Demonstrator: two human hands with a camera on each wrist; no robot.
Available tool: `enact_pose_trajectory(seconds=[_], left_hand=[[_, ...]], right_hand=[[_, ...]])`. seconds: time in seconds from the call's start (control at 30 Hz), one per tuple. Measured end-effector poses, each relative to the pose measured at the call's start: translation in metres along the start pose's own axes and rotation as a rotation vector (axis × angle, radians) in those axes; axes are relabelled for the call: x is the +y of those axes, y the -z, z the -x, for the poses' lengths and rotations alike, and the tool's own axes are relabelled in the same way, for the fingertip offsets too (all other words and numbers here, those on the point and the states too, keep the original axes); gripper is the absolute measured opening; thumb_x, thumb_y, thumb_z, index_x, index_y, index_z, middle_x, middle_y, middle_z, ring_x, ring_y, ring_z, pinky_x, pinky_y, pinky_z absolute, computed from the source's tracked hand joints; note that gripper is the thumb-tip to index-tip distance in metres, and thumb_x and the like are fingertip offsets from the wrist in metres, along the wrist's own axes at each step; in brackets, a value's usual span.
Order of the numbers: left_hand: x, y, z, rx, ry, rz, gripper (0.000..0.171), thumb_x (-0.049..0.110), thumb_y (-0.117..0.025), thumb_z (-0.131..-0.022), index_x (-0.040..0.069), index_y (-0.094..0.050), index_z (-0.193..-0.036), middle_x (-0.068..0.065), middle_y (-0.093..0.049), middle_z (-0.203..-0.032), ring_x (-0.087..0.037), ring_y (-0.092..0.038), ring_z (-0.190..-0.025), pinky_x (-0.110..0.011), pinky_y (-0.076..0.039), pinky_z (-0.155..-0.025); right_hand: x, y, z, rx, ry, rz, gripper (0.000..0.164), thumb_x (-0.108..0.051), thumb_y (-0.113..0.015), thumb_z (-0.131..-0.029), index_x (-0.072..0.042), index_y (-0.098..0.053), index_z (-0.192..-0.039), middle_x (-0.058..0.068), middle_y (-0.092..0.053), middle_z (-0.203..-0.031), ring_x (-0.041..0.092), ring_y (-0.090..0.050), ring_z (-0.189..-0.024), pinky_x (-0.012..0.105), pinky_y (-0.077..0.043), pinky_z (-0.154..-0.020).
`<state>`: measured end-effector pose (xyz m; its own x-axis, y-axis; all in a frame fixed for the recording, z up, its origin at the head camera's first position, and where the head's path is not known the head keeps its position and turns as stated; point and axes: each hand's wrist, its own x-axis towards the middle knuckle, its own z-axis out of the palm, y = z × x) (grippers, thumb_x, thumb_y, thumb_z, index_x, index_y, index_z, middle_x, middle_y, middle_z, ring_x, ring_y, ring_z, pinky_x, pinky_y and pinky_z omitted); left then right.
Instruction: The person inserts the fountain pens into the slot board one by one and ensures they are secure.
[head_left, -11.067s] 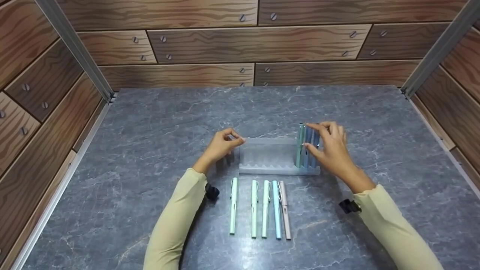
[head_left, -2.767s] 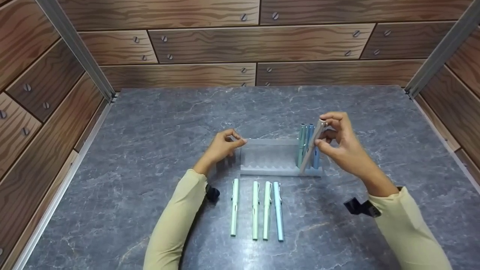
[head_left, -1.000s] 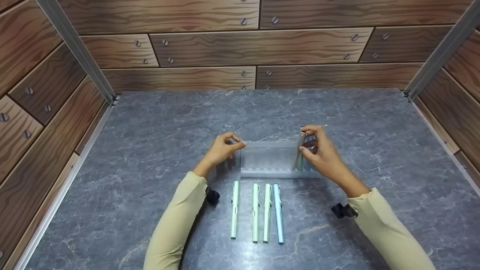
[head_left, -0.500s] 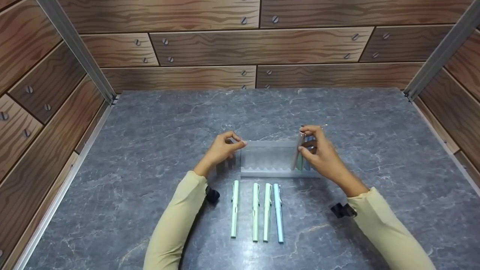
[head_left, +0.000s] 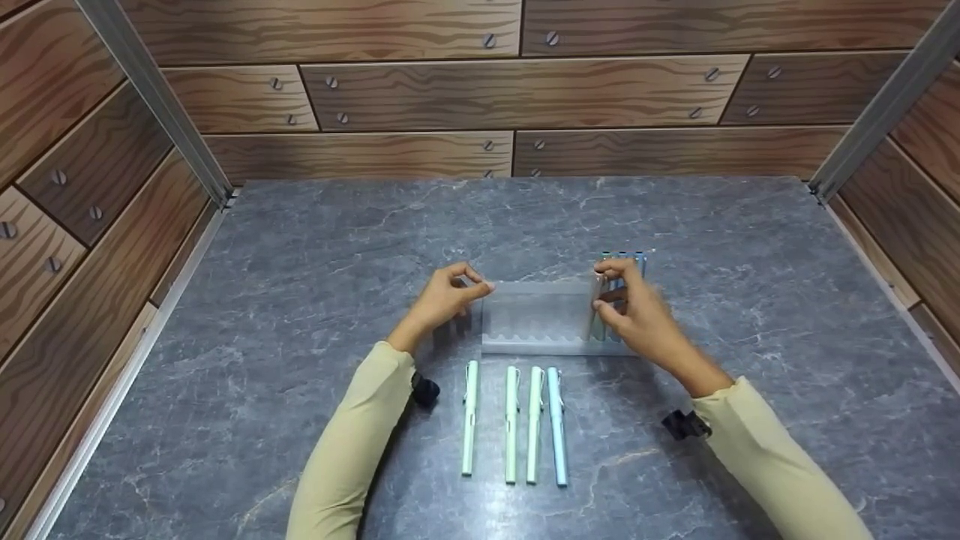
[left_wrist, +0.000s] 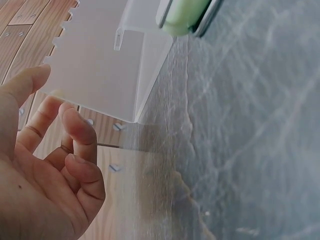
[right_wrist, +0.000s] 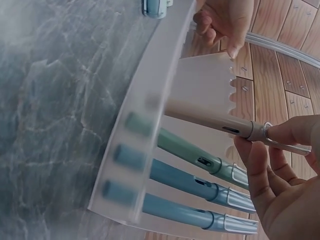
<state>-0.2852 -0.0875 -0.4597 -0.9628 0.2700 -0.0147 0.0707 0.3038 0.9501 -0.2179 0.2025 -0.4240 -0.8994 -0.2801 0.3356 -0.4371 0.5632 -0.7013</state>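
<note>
Wood-patterned walls [head_left: 420,90] frame a marbled grey bench [head_left: 337,225] in the head view, where your left hand [head_left: 446,296] pinches the upper left corner of a clear rack [head_left: 532,315]. Your right hand [head_left: 637,311] pinches a grey-brown pen [head_left: 590,326], slightly tilted at the rack, and masks much of the pens standing at its right end. Three pale-green pens [head_left: 511,424] and a light-blue pen [head_left: 558,427] lie in front.

Your left wrist view shows thumb and fingertip at the rack's notched edge, the other fingers curled clear of it; a green pen end is cut off at the top, and your right hand is out of frame.

From your right wrist, your fingers grip the pen by its cap and clip, beside a green pen [right_wrist: 187,150] and two blue pens [right_wrist: 185,182]. Its tip blurs behind the frosted front lip [right_wrist: 157,65], so whether it is seated cannot be told. Released unseated, it could slide sideways or knock its green neighbour; a tug from your left hand might shift the whole row.
</note>
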Motion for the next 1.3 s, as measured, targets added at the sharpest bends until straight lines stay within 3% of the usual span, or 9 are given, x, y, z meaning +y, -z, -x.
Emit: enact_pose_trajectory(seconds=[0.33, 0.5, 0.63, 0.77, 1.03, 1.3], left_hand=[[0.001, 0.001, 0.001, -0.006, 0.003, -0.001, 0.016, 0.026, -0.071, -0.088, 0.013, -0.062, -0.089, -0.007, -0.057, -0.069, -0.01, -0.046, -0.05, -0.029, -0.045, -0.054], [0.0, 0.001, 0.001, -0.004, 0.005, -0.006, 0.017, 0.026, -0.072, -0.087, 0.013, -0.062, -0.089, -0.008, -0.057, -0.069, -0.011, -0.046, -0.051, -0.029, -0.045, -0.054], [-0.001, 0.001, 0.0, -0.007, 0.007, -0.008, 0.018, 0.028, -0.072, -0.087, 0.013, -0.062, -0.089, -0.007, -0.057, -0.068, -0.01, -0.045, -0.05, -0.029, -0.044, -0.054], [-0.001, 0.001, 0.001, -0.009, 0.009, -0.011, 0.017, 0.027, -0.072, -0.087, 0.013, -0.063, -0.09, -0.005, -0.055, -0.068, -0.009, -0.045, -0.05, -0.028, -0.044, -0.054], [0.001, 0.001, 0.001, 0.008, 0.001, -0.018, 0.017, 0.026, -0.072, -0.087, 0.012, -0.063, -0.089, -0.001, -0.054, -0.066, -0.009, -0.045, -0.05, -0.027, -0.044, -0.052], [0.0, 0.0, 0.001, 0.013, 0.006, -0.025, 0.017, 0.027, -0.072, -0.087, 0.012, -0.063, -0.089, 0.001, -0.053, -0.065, -0.009, -0.045, -0.05, -0.027, -0.044, -0.052]], right_hand=[[-0.001, -0.004, 0.0, 0.023, 0.016, 0.051, 0.045, 0.009, -0.061, -0.087, -0.006, -0.044, -0.126, 0.023, -0.054, -0.114, 0.036, -0.068, -0.089, 0.034, -0.056, -0.065], [-0.002, -0.002, -0.001, 0.047, 0.032, 0.166, 0.046, 0.004, -0.065, -0.087, -0.009, -0.047, -0.127, 0.018, -0.059, -0.108, 0.028, -0.068, -0.08, 0.034, -0.055, -0.062], [-0.003, -0.001, -0.003, 0.08, 0.036, 0.284, 0.049, 0.0, -0.069, -0.085, -0.011, -0.05, -0.129, 0.012, -0.059, -0.097, 0.018, -0.057, -0.069, 0.029, -0.045, -0.055], [-0.003, -0.001, -0.005, 0.108, 0.012, 0.357, 0.052, -0.005, -0.071, -0.084, -0.013, -0.051, -0.132, 0.01, -0.058, -0.09, 0.019, -0.053, -0.068, 0.029, -0.039, -0.054], [-0.002, 0.001, -0.011, 0.076, -0.018, 0.44, 0.056, -0.013, -0.071, -0.087, -0.015, -0.049, -0.139, 0.008, -0.056, -0.085, 0.017, -0.045, -0.063, 0.027, -0.034, -0.05], [0.0, 0.003, -0.014, 0.035, -0.071, 0.481, 0.059, -0.019, -0.069, -0.089, -0.018, -0.045, -0.143, 0.008, -0.058, -0.087, 0.018, -0.046, -0.062, 0.028, -0.034, -0.049]])
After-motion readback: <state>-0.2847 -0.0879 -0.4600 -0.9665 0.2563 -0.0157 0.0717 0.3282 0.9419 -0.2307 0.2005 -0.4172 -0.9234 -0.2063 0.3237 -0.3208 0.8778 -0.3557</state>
